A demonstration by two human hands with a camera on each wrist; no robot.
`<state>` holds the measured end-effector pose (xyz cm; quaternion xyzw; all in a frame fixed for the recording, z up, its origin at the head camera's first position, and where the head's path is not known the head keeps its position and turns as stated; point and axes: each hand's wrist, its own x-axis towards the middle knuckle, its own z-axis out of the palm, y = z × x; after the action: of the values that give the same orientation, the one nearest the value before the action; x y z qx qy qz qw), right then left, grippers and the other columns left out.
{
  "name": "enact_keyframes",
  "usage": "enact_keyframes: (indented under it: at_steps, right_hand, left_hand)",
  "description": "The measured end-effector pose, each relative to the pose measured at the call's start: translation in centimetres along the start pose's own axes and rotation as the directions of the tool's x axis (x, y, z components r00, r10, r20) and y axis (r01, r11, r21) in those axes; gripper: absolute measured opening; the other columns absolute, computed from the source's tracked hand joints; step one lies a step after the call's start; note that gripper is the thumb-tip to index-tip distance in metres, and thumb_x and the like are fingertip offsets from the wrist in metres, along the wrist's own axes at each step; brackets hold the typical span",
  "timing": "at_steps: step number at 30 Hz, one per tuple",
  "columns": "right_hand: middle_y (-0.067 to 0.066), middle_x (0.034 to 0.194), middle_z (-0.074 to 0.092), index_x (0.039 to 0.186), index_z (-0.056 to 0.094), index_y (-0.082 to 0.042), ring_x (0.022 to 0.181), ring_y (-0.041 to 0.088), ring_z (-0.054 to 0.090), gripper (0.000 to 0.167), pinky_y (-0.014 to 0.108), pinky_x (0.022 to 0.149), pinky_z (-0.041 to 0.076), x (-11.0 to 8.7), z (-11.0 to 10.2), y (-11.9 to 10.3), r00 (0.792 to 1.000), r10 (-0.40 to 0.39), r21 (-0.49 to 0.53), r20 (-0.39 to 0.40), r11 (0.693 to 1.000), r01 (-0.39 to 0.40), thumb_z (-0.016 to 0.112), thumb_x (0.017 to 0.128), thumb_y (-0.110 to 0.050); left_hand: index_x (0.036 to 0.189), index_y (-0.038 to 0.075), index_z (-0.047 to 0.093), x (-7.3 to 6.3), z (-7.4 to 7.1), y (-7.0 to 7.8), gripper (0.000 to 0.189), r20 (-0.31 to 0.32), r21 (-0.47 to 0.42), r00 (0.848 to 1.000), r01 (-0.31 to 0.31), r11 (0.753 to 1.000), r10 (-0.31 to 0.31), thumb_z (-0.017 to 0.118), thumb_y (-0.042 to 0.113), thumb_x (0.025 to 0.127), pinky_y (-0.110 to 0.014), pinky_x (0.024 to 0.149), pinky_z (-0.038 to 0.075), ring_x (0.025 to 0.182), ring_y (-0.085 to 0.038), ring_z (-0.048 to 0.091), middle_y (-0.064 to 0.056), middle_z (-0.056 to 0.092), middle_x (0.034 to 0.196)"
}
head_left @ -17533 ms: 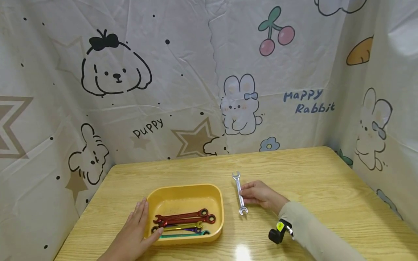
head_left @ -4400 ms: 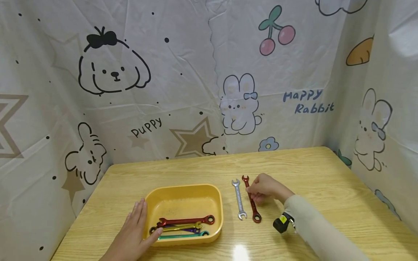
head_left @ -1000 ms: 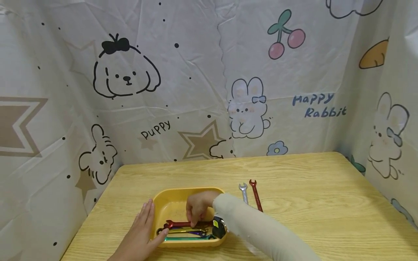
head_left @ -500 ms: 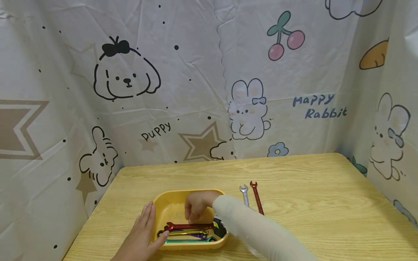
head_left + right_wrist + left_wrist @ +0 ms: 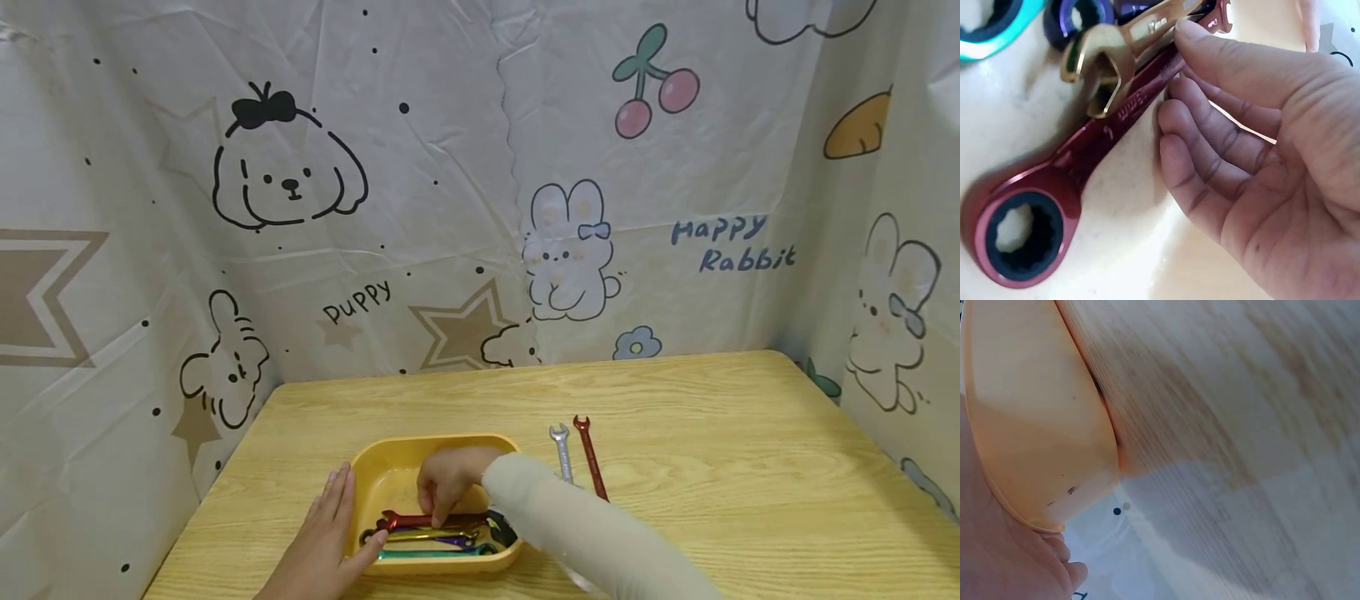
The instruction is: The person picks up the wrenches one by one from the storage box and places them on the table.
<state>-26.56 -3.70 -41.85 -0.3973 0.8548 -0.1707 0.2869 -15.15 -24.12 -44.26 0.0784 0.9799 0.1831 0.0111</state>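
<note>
A yellow plastic bin (image 5: 435,567) stands on the table with several wrenches inside. My left hand (image 5: 318,533) rests against its left side, fingers straight along the outside and thumb over the front rim. Inside the bin, my right hand (image 5: 450,482) pinches the red combination wrench (image 5: 405,519). In the right wrist view, the thumb crosses over the wrench (image 5: 1104,128) beside the gold wrench (image 5: 1147,31), and the curled fingers lie along its other edge. A purple wrench (image 5: 453,542) and a green wrench (image 5: 427,553) lie nearer the front. The red wrench's ring end is hidden in the head view.
To the right of the bin, a silver open-end wrench (image 5: 562,450) and another red wrench (image 5: 591,458) lie side by side on the wooden table (image 5: 712,450), partly covered by the right sleeve (image 5: 585,517). A printed curtain (image 5: 442,167) surrounds the table.
The silver wrench and one red wrench now lie on the table. My right hand came back into the bin and lowered onto the remaining red wrench. The left hand stays at the bin.
</note>
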Motion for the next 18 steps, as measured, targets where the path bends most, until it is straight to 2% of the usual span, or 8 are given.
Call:
enact_keyframes:
  at_steps: [6, 9, 18]
  right_hand:
    - [-0.012, 0.064, 0.054, 0.071, 0.066, -0.015, 0.059, 0.001, 0.046, 0.016, 0.015, 0.053, 0.039, 0.11, 0.06, -0.21, 1.0, -0.005, -0.084, 0.02, 0.996, 0.007, 0.079, 0.079, -0.012]
    - [-0.011, 0.062, 0.053, 0.068, 0.065, -0.015, 0.056, 0.002, 0.044, 0.018, 0.016, 0.05, 0.037, 0.1, 0.12, -0.3, 1.0, -0.001, -0.097, 0.027, 0.995, 0.003, 0.078, 0.08, -0.011]
    - [-0.012, 0.054, 0.049, 0.061, 0.062, -0.015, 0.05, 0.002, 0.042, 0.024, 0.016, 0.046, 0.032, 0.16, 0.2, -0.11, 1.0, -0.006, -0.117, 0.024, 0.993, 0.009, 0.077, 0.078, -0.01]
  left_hand:
    - [0.151, -0.006, 0.013, -0.05, 0.02, 0.08, 0.099, -0.014, 0.001, 1.0, -0.002, 1.0, 0.002, 0.048, 0.064, 0.09, -0.061, 0.112, 0.012, 0.145, -0.041, 0.008, -0.022, 0.006, 0.159]
    - [0.15, -0.007, 0.014, -0.03, 0.11, 0.09, 0.099, -0.023, 0.004, 1.0, -0.003, 1.0, 0.003, 0.048, 0.064, 0.09, -0.062, 0.112, 0.013, 0.145, -0.041, 0.008, -0.022, 0.007, 0.158]
    - [0.151, -0.006, 0.011, 0.02, 0.06, 0.11, 0.099, 0.0, 0.008, 1.0, 0.01, 1.0, -0.01, 0.046, 0.065, 0.091, -0.061, 0.113, 0.012, 0.145, -0.042, 0.007, -0.022, 0.004, 0.159]
